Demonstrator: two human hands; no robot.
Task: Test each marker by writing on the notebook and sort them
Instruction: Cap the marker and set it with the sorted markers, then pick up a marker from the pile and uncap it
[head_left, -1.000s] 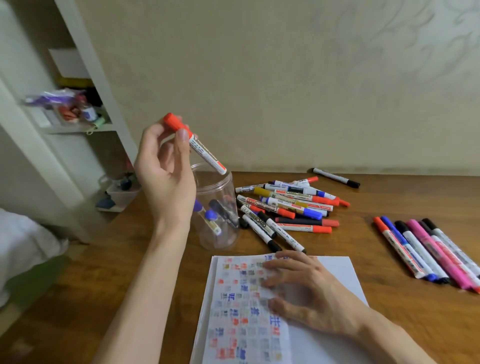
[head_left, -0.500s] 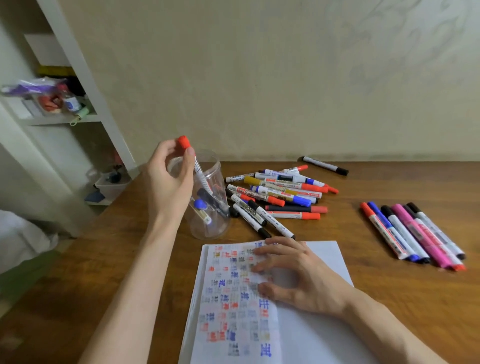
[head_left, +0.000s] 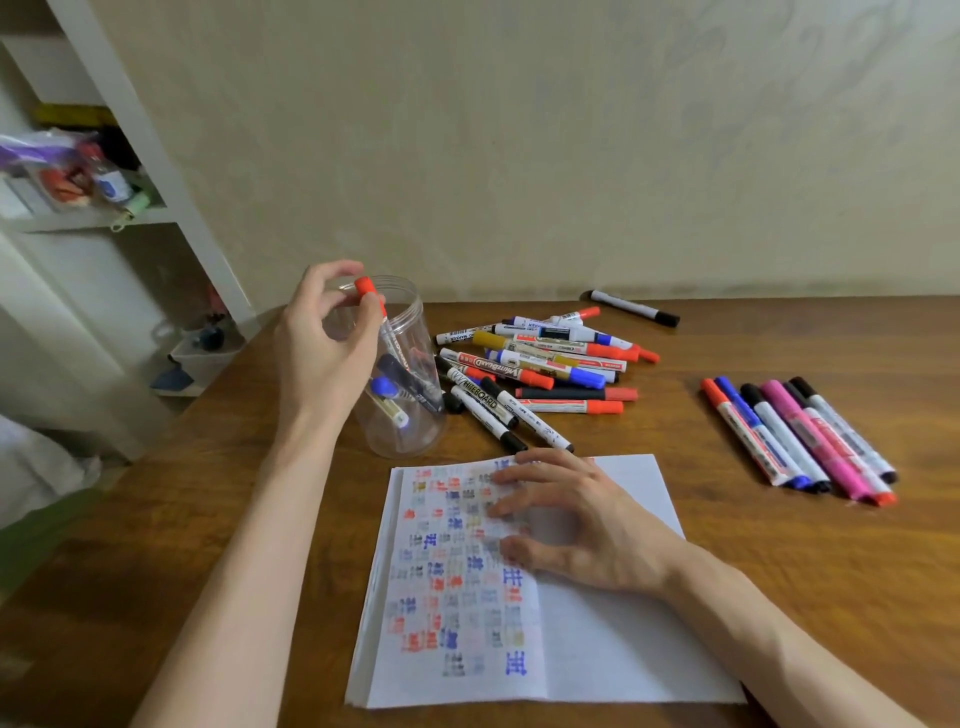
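Wooden table (head_left: 779, 597): left hand (head_left: 322, 338) pinches red marker (head_left: 387, 332) cap-up in jar (head_left: 415, 431); right hand (head_left: 576, 514) spread on notebook (head_left: 623, 649).

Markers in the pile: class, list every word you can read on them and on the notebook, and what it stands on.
"WHITEBOARD": black-capped marker, front of the pile.
"WhiteBoard": red-capped marker behind it.
All other labels, including the red marker that the left hand holds: too small to read.
Notebook: coloured test marks, too blurred to read.
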